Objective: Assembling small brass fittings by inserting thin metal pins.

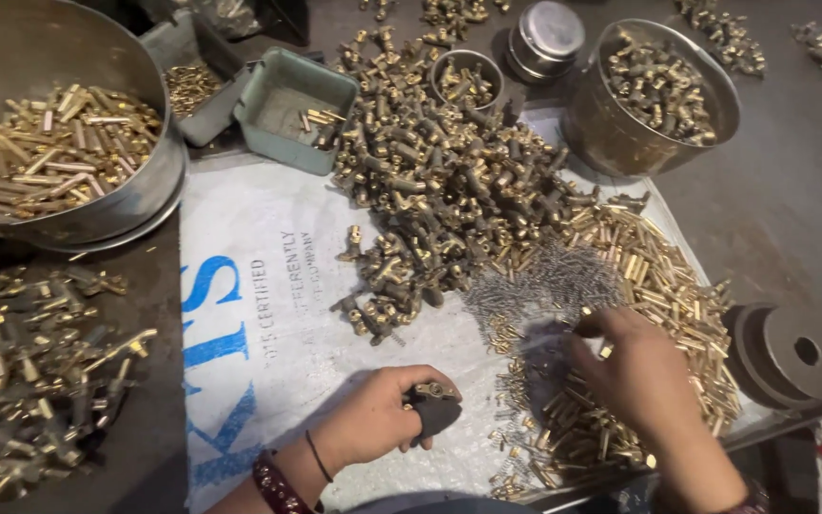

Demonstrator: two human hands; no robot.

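Note:
My left hand [378, 417] rests on the white printed sack [259, 324] and grips a dark valve body with a brass tip [433, 407]. My right hand [635, 366] reaches into the spread of short brass tubes [668, 286], fingertips pinched at the edge of a patch of tiny steel springs [544, 281]. What the fingertips hold is too small to tell. A large heap of dark-and-brass valve parts [440, 190] lies beyond both hands.
A big steel bowl of brass rods [49, 152] sits far left, with loose brass parts [21, 371] below it. Two grey-green trays [287, 105], a small tin [468, 78], a lidded tin [544, 38] and a steel pot of parts [654, 95] stand behind. A dark metal disc [792, 352] lies right.

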